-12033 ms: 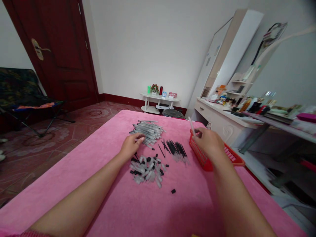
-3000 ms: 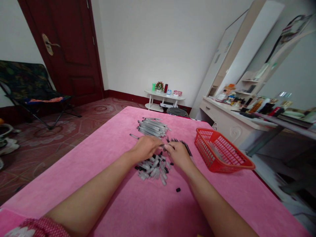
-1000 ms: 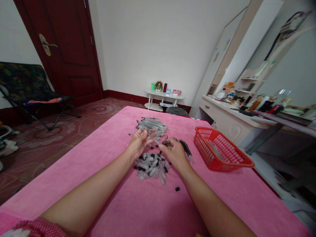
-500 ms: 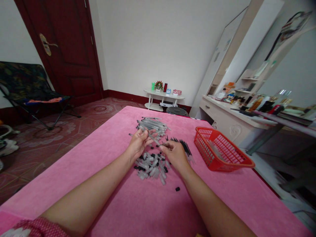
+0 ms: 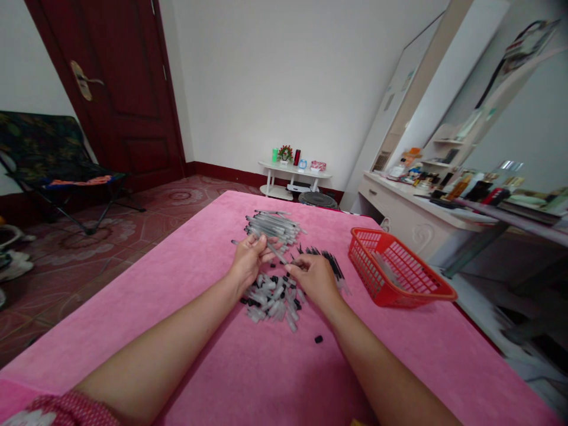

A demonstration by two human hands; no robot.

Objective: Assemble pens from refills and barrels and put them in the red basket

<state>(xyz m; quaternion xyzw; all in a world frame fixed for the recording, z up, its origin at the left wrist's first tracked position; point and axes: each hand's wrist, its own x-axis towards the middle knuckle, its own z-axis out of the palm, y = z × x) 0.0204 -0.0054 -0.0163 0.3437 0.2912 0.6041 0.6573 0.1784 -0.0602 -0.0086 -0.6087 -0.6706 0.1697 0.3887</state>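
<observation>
My left hand [image 5: 249, 259] is closed around a clear pen barrel [image 5: 277, 253], which slants down to the right. Its lower end meets the pinched fingertips of my right hand [image 5: 316, 278]; whatever small piece they hold is hidden. Behind my left hand lies a pile of clear pen barrels [image 5: 273, 225] with dark ends. Clear and black pen caps [image 5: 270, 302] are heaped in front of both hands. Beyond my right hand, thin black-tipped pen refills [image 5: 332, 264] lie side by side, partly covered by the hand. One small black piece [image 5: 318, 339] sits apart, nearer to me.
A red plastic basket [image 5: 381, 290] with some clear pieces inside stands at the right of the pink-covered table [image 5: 186, 284]. Farther right is a white dresser [image 5: 399, 201] crowded with bottles. A folding chair [image 5: 62, 165] stands at the left by the door.
My hands stay nearly in place. The right fingertips have shifted very slightly at the barrel's lower end. The piles look the same.
</observation>
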